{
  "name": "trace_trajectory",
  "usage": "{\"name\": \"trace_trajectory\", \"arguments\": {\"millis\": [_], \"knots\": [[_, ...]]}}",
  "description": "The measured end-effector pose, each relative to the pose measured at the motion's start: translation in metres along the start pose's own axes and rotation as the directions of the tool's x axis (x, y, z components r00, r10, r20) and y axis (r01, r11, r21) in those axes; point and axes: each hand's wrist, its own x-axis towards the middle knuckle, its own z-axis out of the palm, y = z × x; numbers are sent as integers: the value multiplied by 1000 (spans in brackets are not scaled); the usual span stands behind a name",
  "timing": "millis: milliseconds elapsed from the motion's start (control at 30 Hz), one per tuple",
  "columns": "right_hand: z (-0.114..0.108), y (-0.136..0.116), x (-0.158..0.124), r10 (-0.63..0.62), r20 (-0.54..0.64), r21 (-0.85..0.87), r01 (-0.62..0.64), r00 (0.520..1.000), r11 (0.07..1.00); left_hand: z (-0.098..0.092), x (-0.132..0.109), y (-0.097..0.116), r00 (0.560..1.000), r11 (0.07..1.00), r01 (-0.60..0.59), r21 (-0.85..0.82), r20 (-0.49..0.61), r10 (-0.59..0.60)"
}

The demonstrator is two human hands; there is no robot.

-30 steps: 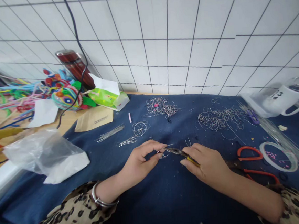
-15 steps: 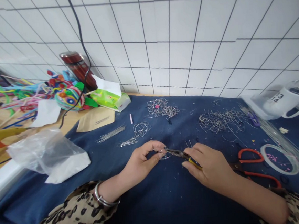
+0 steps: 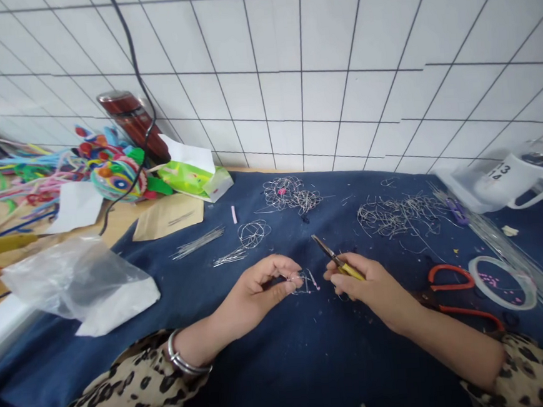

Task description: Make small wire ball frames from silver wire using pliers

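Note:
My left hand pinches a small bent wire piece with a pink bit on it, just above the dark blue cloth. My right hand is closed round yellow-handled pliers; their jaws point up and to the left, clear of the wire piece. Both wrists come out of leopard-print sleeves, and a silver bangle sits on the left wrist.
Loose wire tangles, wire coils and straight wire bundles lie on the cloth. Red-handled scissors and a tape ring are at the right, near a white mug. A plastic bag, tissue pack and colourful craft items are at the left.
The pliers' jaws have come off the wire piece and swung up and away from it. My left hand keeps hold of the wire piece in about the same place.

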Motion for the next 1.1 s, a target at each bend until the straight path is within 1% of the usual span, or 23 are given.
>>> {"name": "trace_trajectory", "arguments": {"millis": [67,133,200,300,567,700,867,967,1100], "knots": [[5,3,1,33,35,135,-38,999,990,0,-1,0,998,1000,-5,-5,62,6],[8,5,2,50,77,230,-66,996,971,1,-2,-1,993,999,-31,22,114,28],[11,6,2,49,113,290,-80,992,954,1,-2,-1,988,997,-56,46,148,49],[13,5,0,36,144,321,-81,989,944,3,-2,-2,982,996,-73,58,180,62],[18,3,-2,-4,141,310,-41,990,950,6,-1,-4,967,989,-92,120,246,60],[19,1,-3,-43,138,247,8,990,969,7,-2,-3,967,987,-88,133,251,52],[17,-1,-4,-85,44,144,78,995,987,8,-4,-1,964,988,-61,142,264,21],[17,1,-6,-130,-12,86,131,991,988,7,-5,0,960,983,-79,163,278,31],[18,5,-10,-233,-61,-18,232,971,972,5,-4,0,959,966,-121,228,277,55]]}}
